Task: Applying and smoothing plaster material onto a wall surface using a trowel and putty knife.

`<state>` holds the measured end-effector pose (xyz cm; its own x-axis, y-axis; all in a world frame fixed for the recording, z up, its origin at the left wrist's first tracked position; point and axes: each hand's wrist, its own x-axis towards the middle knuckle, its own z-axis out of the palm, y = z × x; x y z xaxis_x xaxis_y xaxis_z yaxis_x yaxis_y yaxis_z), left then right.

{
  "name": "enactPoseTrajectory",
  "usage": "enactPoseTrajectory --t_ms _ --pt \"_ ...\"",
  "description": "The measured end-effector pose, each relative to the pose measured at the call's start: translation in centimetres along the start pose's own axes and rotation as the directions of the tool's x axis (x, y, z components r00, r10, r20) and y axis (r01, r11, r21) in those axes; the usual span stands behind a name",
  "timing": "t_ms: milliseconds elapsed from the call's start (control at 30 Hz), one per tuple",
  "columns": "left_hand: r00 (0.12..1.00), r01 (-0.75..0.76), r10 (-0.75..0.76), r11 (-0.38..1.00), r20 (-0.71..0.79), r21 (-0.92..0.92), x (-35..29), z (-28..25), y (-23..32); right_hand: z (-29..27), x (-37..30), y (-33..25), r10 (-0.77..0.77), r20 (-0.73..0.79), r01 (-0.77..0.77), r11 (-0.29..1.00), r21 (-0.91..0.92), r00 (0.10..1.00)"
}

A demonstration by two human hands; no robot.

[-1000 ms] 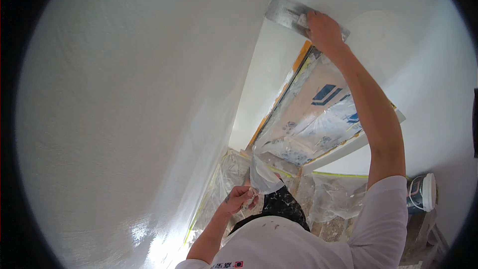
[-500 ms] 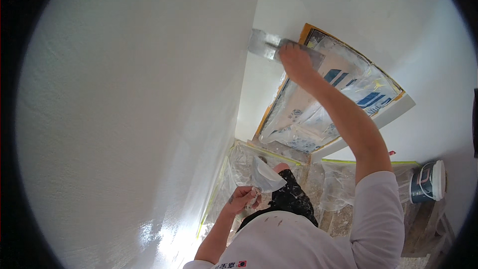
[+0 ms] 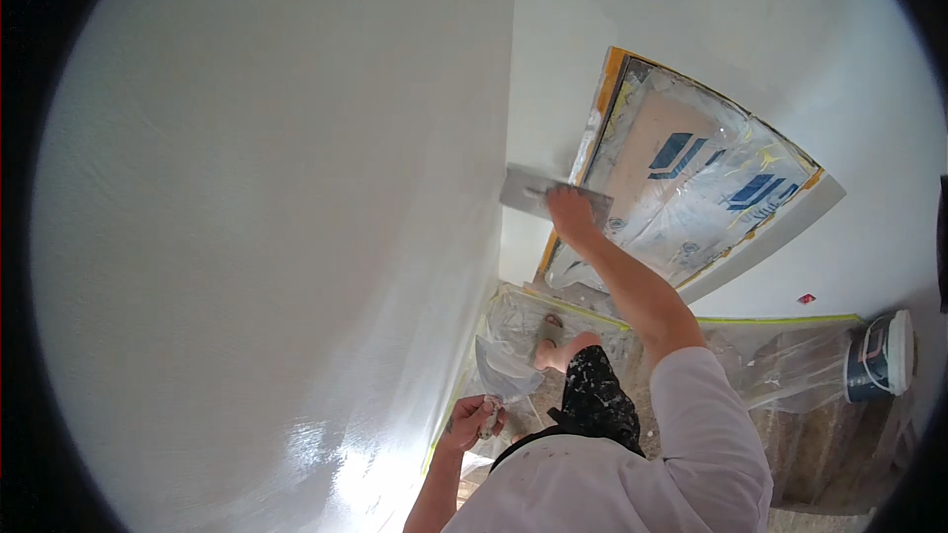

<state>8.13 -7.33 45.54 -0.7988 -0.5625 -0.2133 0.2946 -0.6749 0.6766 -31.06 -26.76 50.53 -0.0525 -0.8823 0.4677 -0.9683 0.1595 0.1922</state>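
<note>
My right hand (image 3: 572,213) is closed round the handle of a steel plastering trowel (image 3: 521,193). The long blade lies across the narrow white wall strip (image 3: 521,249) beside the corner, its right end overlapping the edge of a door-like panel (image 3: 681,173) covered in plastic sheet. Low at my left side, my left hand (image 3: 468,421) grips the whitish handle of a broad putty knife (image 3: 505,371), with the blade pointing away from me. Some of that blade is hard to tell from the plastic behind it.
A wide, smooth white wall (image 3: 267,217) fills the left side, glossy near the bottom. Clear plastic sheeting (image 3: 790,370) edged with yellow-green tape covers parts of the floor. A dark bucket with a white lid (image 3: 897,350) stands at the right. Orange tape (image 3: 599,104) borders the panel.
My right hand has brought the trowel down the wall strip, from beside the panel's upper part to lower along its left edge. My left hand and the putty knife have dropped slightly.
</note>
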Motion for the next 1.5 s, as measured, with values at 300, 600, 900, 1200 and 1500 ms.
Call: enactPoseTrajectory --t_ms 300,600,900,1200,1500 --pt "0.996 0.04 -0.051 0.987 0.069 0.154 3.1 -1.1 1.6 -13.1 -9.8 1.9 0.079 0.429 -0.4 -0.242 0.884 0.9" --pt "0.974 0.017 -0.028 0.999 0.225 0.05 8.3 -0.1 4.0 -13.9 -16.0 0.8 -0.258 0.862 -0.835 0.241 0.495 0.436" --pt "0.991 -0.032 0.026 0.998 0.129 0.046 5.7 -0.7 4.2 -12.1 -2.3 8.2 0.478 0.484 -0.462 -0.173 0.87 0.732" --pt "0.988 0.127 -0.13 0.991 0.08 0.038 3.8 -0.8 3.4 -11.9 4.7 10.2 0.475 0.393 -0.233 -0.362 0.903 0.787" --pt "0.986 0.156 -0.16 0.984 0.042 0.088 4.1 -1.2 3.0 1.4 -5.7 5.5 0.424 0.622 -0.577 -0.246 0.779 0.658"
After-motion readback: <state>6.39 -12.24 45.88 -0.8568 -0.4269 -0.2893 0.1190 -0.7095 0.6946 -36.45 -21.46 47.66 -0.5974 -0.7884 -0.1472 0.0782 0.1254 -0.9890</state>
